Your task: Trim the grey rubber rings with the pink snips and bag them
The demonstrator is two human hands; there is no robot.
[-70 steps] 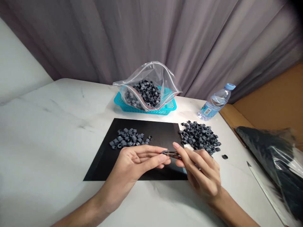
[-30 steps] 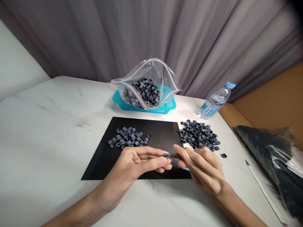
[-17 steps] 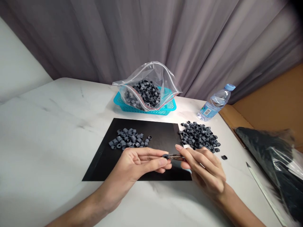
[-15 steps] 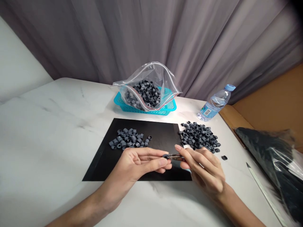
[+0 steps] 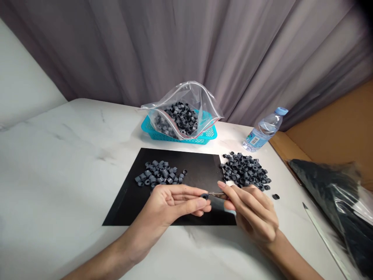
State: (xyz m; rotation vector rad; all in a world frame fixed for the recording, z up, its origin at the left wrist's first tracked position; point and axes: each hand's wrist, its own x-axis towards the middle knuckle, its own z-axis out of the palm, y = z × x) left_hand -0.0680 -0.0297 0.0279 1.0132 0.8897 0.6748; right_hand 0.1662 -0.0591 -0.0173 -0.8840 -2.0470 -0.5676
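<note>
My left hand (image 5: 171, 204) pinches a small dark grey plastic cap (image 5: 205, 196) between thumb and fingertips. It is ring-like, with its hollow facing partly toward me. My right hand (image 5: 253, 210) is closed around small metal nippers (image 5: 218, 195); a bit of light blue handle shows below the fingers. The narrow tip of the nippers meets the upper right edge of the cap. Both hands are over the front of a black mat (image 5: 201, 167). On the mat, behind my left hand, lies a pile of similar caps (image 5: 161, 173).
Another heap of caps (image 5: 244, 169) lies right of the mat, with one stray cap (image 5: 275, 196). Behind stands a turquoise basket (image 5: 154, 136) holding an open zip bag (image 5: 201, 97) of caps. A water bottle (image 5: 264, 130), a pointed strip (image 5: 323, 237) and dark plastic-wrapped goods (image 5: 326, 194) are at right.
The nippers have turned and now look thinner, their jaws closer together at the cap's edge. The cap shows more of its hollow. Both hands stay nearly in place.
</note>
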